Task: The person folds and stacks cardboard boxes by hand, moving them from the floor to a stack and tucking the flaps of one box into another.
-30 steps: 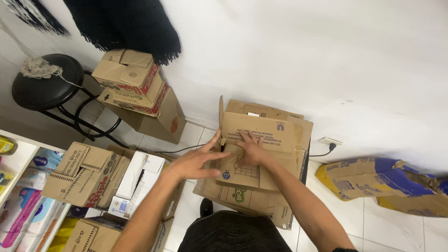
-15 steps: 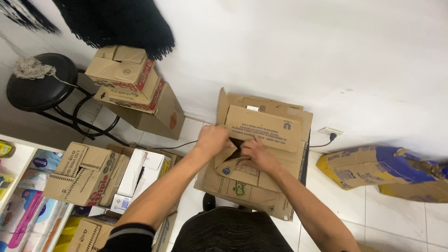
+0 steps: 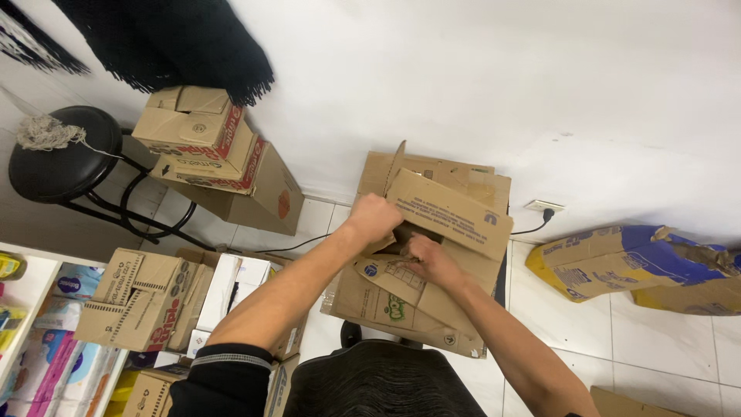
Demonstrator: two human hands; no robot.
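A white wall [image 3: 478, 85] meets a white tiled floor [image 3: 587, 340]. A black stool [image 3: 65, 166] stands left, a socket [image 3: 544, 206] sits low on the wall.

Head view: both hands on the brown corrugated cardboard box [image 3: 432, 255] against the white wall [image 3: 478, 85]. Left hand [image 3: 374, 220] grips the edge of the raised top flap; right hand [image 3: 432, 259] is just below it, fingers at the dark opening under the flap. Stack of smaller red-printed cardboard boxes [image 3: 212, 158] left of it, beside a round black stool [image 3: 65, 158]. Crushed blue and yellow cardboard box [image 3: 633, 262] on the white tiled floor [image 3: 664, 347] to the right.
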